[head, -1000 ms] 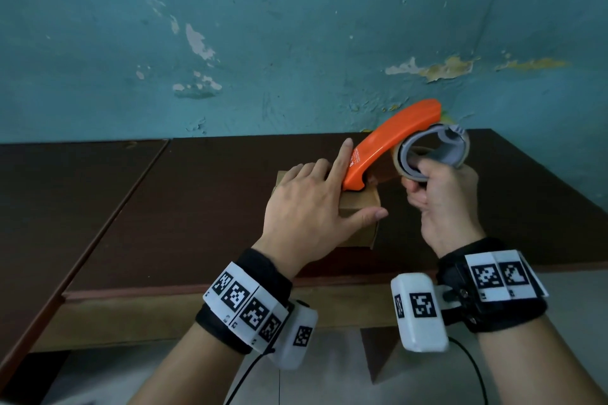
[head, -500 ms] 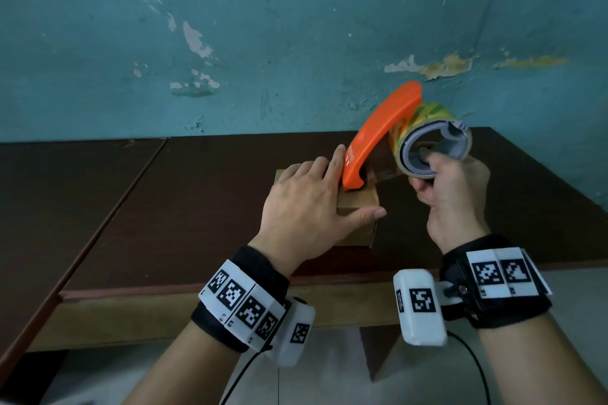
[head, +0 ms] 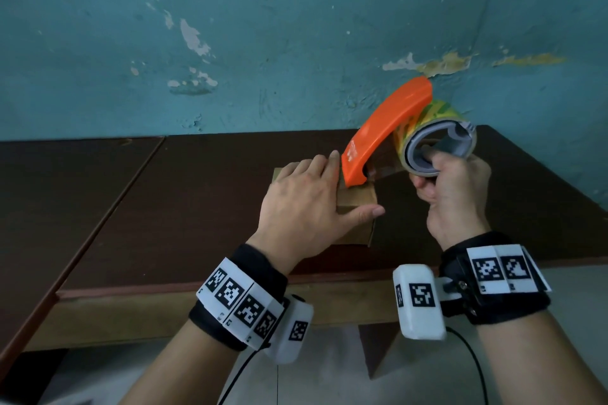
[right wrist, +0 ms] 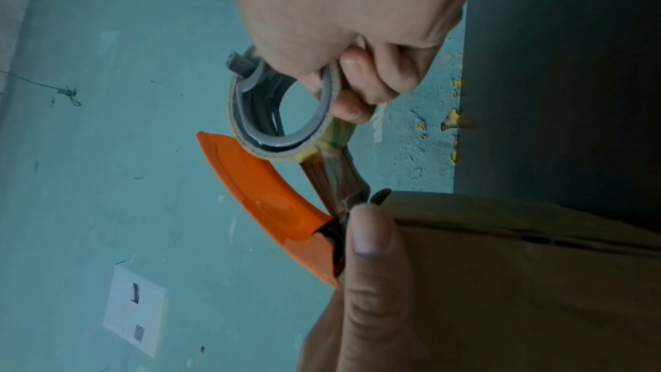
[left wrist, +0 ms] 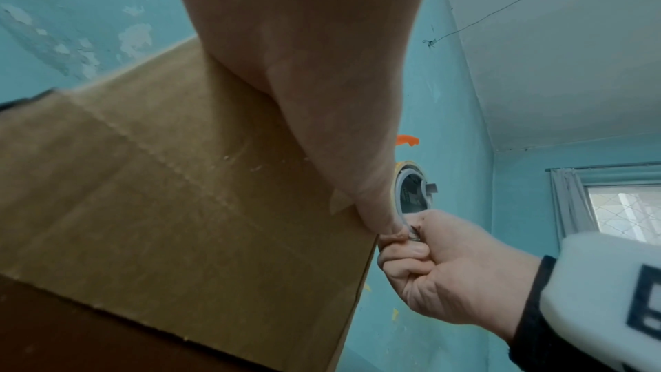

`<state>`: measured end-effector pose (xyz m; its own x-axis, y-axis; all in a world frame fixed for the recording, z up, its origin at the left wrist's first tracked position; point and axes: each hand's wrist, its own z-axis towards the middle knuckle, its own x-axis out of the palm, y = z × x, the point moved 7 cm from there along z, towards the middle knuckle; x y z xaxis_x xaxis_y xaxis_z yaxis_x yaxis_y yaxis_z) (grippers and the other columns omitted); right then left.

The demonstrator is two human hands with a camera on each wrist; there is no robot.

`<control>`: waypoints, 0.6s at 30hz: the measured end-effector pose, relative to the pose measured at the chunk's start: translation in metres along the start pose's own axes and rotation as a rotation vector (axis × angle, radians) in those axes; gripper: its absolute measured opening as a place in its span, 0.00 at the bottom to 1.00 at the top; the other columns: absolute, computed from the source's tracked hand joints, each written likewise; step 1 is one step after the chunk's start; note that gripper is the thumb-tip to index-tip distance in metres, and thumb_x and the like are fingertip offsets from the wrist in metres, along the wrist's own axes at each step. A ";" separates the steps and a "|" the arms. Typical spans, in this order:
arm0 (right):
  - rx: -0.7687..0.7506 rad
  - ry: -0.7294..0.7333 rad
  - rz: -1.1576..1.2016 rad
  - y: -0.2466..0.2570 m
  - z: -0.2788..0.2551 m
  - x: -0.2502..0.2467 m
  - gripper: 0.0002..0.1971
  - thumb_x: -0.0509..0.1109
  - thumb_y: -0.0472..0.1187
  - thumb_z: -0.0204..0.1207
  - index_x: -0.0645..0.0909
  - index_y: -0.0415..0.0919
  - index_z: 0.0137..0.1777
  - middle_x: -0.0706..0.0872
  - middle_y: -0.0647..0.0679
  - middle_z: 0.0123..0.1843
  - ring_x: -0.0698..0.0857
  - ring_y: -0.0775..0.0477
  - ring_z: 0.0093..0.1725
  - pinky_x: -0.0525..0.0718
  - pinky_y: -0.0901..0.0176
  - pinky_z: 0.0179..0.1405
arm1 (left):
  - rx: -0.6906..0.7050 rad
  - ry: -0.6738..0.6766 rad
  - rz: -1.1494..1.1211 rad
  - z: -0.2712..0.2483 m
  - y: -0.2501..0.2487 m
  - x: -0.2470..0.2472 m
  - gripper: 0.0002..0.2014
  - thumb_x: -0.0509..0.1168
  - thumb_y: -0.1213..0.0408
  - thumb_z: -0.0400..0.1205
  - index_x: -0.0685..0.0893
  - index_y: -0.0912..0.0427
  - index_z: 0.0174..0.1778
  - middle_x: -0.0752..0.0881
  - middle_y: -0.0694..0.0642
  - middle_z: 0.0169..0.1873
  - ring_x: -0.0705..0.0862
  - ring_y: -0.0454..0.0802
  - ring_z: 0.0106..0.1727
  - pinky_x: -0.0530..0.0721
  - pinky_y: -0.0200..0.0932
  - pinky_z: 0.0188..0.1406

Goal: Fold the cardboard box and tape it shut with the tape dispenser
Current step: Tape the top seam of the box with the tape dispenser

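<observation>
A small brown cardboard box [head: 358, 199] [left wrist: 179, 180] [right wrist: 518, 279] sits on the dark table near its front edge. My left hand [head: 306, 207] lies flat on the box top with fingers straight, thumb along the near right edge. My right hand [head: 450, 194] [left wrist: 447, 273] [right wrist: 357, 38] grips the tape roll of the orange tape dispenser [head: 385, 131] [right wrist: 264, 194] by its grey core. The dispenser's lower tip touches the far right part of the box top, tilted up to the right. A strip of clear tape [right wrist: 336, 177] runs from the roll to the box edge.
The dark brown table [head: 197, 207] meets a peeling teal wall [head: 296, 43] behind. A second tabletop [head: 49, 207] adjoins on the left. The floor [head: 329, 381] shows below the table's front edge. A window [left wrist: 622, 214] is at the right in the left wrist view.
My right hand has tilted the dispenser more upright and lifted the roll, its tip staying on the box. My left hand has stayed flat on the box.
</observation>
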<state>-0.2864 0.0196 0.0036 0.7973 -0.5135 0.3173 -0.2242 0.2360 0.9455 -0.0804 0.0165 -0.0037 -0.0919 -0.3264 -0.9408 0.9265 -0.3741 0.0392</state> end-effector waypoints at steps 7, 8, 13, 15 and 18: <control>0.001 -0.107 0.000 0.002 0.016 -0.031 0.11 0.68 0.27 0.75 0.82 0.44 0.38 0.81 0.49 0.30 0.74 0.58 0.21 0.65 0.67 0.18 | -0.024 0.044 0.026 0.003 -0.004 -0.001 0.55 0.40 0.18 0.79 0.71 0.61 0.86 0.82 0.56 0.74 0.80 0.56 0.75 0.73 0.54 0.79; 0.012 -0.108 -0.010 0.001 0.015 -0.032 0.10 0.69 0.28 0.75 0.82 0.44 0.39 0.82 0.49 0.31 0.75 0.58 0.21 0.66 0.68 0.18 | -0.020 0.047 0.027 0.002 -0.004 -0.001 0.56 0.39 0.17 0.79 0.70 0.62 0.87 0.82 0.56 0.74 0.80 0.56 0.75 0.73 0.54 0.79; -0.050 -0.093 -0.080 0.005 0.019 -0.035 0.10 0.71 0.30 0.74 0.84 0.46 0.38 0.86 0.52 0.30 0.77 0.59 0.22 0.71 0.66 0.23 | -0.020 0.034 0.017 0.001 -0.001 0.000 0.58 0.40 0.17 0.78 0.67 0.62 0.89 0.82 0.56 0.75 0.80 0.55 0.76 0.73 0.53 0.79; -0.080 -0.080 -0.102 0.006 0.020 -0.037 0.11 0.72 0.29 0.73 0.84 0.47 0.37 0.87 0.52 0.30 0.77 0.58 0.22 0.71 0.65 0.24 | -0.022 0.032 0.007 0.001 0.000 0.000 0.58 0.41 0.17 0.78 0.66 0.63 0.89 0.82 0.56 0.76 0.80 0.55 0.76 0.73 0.53 0.80; -0.158 -0.072 -0.147 0.011 0.022 -0.041 0.13 0.71 0.27 0.72 0.83 0.47 0.34 0.86 0.55 0.27 0.77 0.57 0.23 0.72 0.66 0.23 | -0.024 0.023 -0.008 0.000 0.000 0.000 0.57 0.43 0.17 0.79 0.66 0.64 0.89 0.82 0.57 0.75 0.81 0.56 0.76 0.73 0.54 0.79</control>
<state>-0.3336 0.0254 0.0021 0.7714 -0.6084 0.1863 -0.0129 0.2777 0.9606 -0.0803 0.0162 -0.0038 -0.0910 -0.3035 -0.9485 0.9343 -0.3556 0.0241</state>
